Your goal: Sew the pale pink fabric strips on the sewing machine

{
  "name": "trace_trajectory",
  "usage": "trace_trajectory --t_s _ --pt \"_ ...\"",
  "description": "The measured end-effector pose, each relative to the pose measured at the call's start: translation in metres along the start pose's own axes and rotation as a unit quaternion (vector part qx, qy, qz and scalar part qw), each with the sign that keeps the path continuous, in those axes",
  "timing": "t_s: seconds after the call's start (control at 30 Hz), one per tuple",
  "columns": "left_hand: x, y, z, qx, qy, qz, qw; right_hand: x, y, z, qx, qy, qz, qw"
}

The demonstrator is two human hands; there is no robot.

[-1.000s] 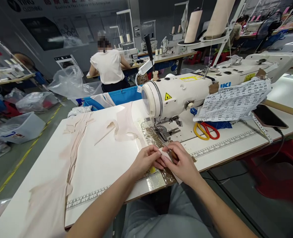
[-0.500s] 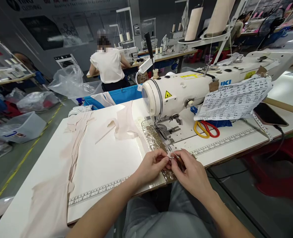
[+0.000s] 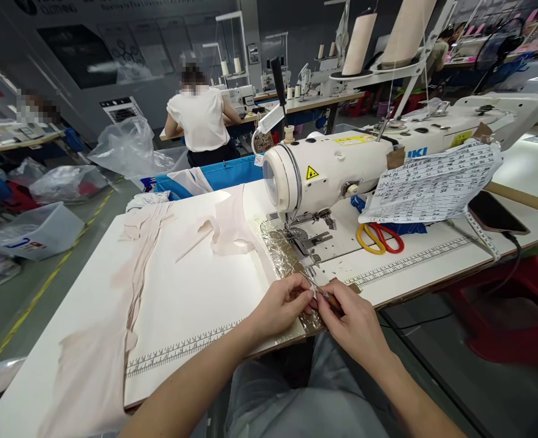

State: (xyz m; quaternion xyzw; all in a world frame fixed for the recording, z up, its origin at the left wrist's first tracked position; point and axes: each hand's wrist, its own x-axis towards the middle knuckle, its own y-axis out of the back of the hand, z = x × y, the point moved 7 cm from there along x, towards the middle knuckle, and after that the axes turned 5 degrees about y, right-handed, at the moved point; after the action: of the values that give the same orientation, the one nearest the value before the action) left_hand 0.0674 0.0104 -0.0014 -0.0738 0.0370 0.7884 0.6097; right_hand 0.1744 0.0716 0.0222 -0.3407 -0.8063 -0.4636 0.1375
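Note:
My left hand (image 3: 288,299) is closed in a pinch at the table's front edge, around a small whitish scrap of fabric (image 3: 315,291) mostly hidden by the fingertips. Close against it, my right hand (image 3: 351,313) grips a thin metal tool with a brown handle (image 3: 333,300), which looks like an awl. The tool's metal shaft points up and left past the left fingertips. Just beyond both hands is the needle area of a white sewing machine (image 3: 332,164), with shiny brown tape (image 3: 280,252) on the table beside it.
Pale pink fabric pieces (image 3: 90,371) lie along the table's left side, and another piece (image 3: 231,222) lies left of the needle. Right of it are scissors with red and yellow handles (image 3: 372,239), a handwritten sheet (image 3: 428,185) and a phone (image 3: 496,212). A person (image 3: 198,118) sits ahead.
My right hand has turned slightly, so the brown handle of the tool now shows. Both hands stay together at nearly the same spot, and the view has shifted a little.

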Motion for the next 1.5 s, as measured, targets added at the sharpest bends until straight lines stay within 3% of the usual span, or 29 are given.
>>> trace_trajectory --t_s 0.3,0.47,0.67,0.87,1.03,1.27,1.37,1.5 --pt "0.001 0.000 -0.001 0.023 0.004 -0.012 1.000 -0.002 0.006 -0.001 -0.022 0.019 0.025 0.999" --pt "0.000 -0.002 -0.001 0.051 0.018 -0.021 0.998 0.001 0.028 0.019 -0.107 -0.038 0.045 0.992" --pt "-0.004 -0.004 0.003 0.112 0.028 -0.051 0.992 0.008 0.017 0.036 -0.189 -0.103 -0.055 0.975" --pt "-0.003 0.015 0.005 0.225 0.011 0.038 0.974 0.024 -0.007 0.037 -0.205 -0.134 -0.138 0.960" --pt "-0.003 0.018 0.005 0.287 -0.007 0.075 0.955 0.040 -0.013 0.040 -0.206 -0.149 -0.190 0.948" --pt "-0.004 0.024 0.011 0.421 -0.045 0.142 0.895 0.059 -0.014 0.044 -0.195 -0.138 -0.233 0.943" --pt "0.002 0.018 0.012 0.498 -0.034 0.115 0.859 0.068 -0.017 0.044 -0.210 -0.137 -0.236 0.939" --pt "0.013 0.007 0.015 0.613 -0.004 0.064 0.788 0.078 -0.023 0.043 -0.231 -0.141 -0.237 0.933"
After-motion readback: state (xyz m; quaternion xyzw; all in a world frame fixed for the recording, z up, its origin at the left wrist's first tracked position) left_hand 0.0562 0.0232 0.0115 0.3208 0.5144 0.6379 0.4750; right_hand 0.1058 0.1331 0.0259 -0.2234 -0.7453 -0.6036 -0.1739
